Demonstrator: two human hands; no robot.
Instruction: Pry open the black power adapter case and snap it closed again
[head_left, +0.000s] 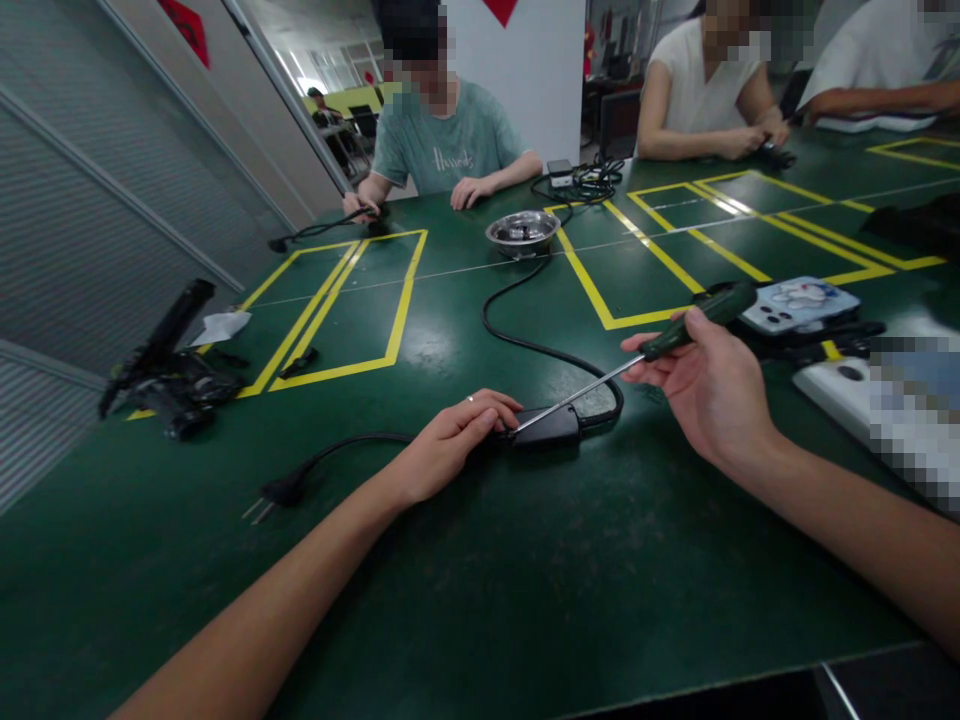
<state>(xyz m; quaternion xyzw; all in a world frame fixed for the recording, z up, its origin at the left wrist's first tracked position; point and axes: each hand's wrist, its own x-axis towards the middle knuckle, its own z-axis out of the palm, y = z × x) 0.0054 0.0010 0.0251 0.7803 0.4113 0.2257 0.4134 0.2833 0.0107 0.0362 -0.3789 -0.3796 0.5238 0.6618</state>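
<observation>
A black power adapter (pixel 551 428) lies on the green table in front of me. Its cord runs left to a two-pin plug (pixel 283 490) and, from the other end, loops back toward a metal bowl (pixel 523 230). My left hand (pixel 466 432) wears a ring and grips the adapter's left end, fingers closed. In my right hand (pixel 712 385) is a screwdriver (pixel 697 322) with a dark green handle, held between thumb and fingers. Its long shaft slants down to the left, and the tip meets the adapter's left end beside my left fingers.
On the left lie a black clamp-like device (pixel 172 370) and a crumpled white tissue (pixel 223 326). A phone (pixel 802 305) and a white object (pixel 862 400) are at right. Yellow tape (pixel 405 300) marks the table. Across it, several people sit, with a tangle of cables (pixel 592 180) between them.
</observation>
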